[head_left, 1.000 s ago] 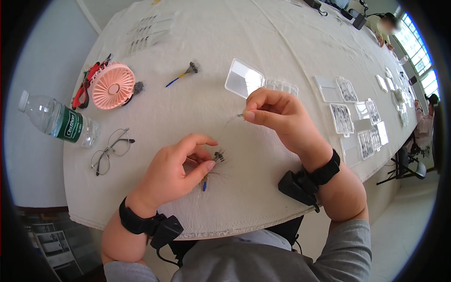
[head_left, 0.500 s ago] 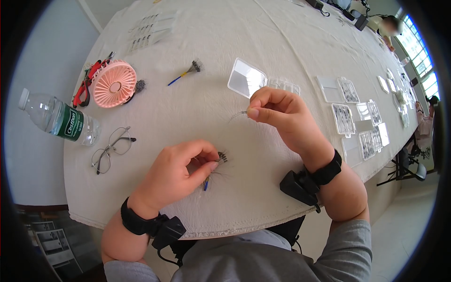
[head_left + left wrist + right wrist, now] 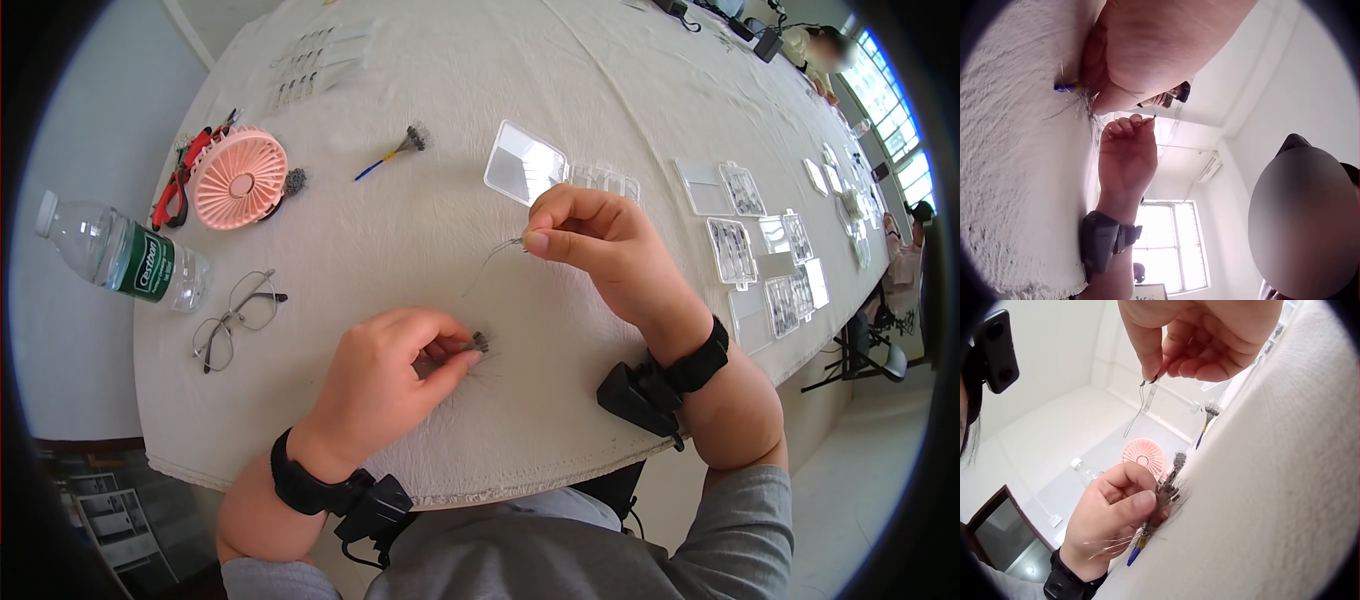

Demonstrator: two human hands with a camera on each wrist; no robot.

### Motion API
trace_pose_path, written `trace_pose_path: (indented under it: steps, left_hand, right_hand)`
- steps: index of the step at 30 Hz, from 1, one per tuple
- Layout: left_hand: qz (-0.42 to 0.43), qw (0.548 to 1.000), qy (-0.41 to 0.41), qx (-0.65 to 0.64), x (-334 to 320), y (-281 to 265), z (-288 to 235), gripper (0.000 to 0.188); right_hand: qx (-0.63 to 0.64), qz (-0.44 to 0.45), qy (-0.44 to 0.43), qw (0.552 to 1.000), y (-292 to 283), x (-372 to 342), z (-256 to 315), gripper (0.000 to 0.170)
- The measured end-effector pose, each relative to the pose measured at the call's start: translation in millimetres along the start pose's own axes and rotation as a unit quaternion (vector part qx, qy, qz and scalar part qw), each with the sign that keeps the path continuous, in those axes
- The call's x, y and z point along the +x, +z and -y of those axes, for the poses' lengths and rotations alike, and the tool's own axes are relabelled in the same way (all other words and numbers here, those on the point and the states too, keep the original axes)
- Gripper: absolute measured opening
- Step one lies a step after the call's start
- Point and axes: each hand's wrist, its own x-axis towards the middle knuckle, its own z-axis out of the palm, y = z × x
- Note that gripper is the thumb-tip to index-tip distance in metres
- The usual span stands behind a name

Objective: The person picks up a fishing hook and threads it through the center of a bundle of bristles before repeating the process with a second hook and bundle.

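My left hand pinches a bundle of thin wires with small dark pieces at one end. Its blue-tipped tail sticks out below the fingers in the right wrist view and is hidden under the hand in the head view. Held higher and farther right, my right hand pinches a fine bent wire between thumb and forefinger; it hangs down as a narrow loop in the right wrist view. Another wire bundle with a blue and yellow stem lies farther up the white cloth.
On the left are a pink fan, red-handled pliers, a water bottle and glasses. An open clear box lies behind my right hand. Several filled clear boxes lie farther right; small packets lie far left.
My left hand has moved slightly right with the wire bundle, and the blue tail has gone out of sight beneath it in the head view. The right hand stays nearly still, pinching the wire.
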Motion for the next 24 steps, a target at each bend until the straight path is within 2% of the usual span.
trace_pose_path:
  steps: [24]
  left_hand:
    - [-0.02,0.999,0.036,0.036,-0.9,2.1,2.9,0.007]
  right_hand:
    - [0.0,0.004,0.016,1.0,1.3,0.0,1.0,0.008]
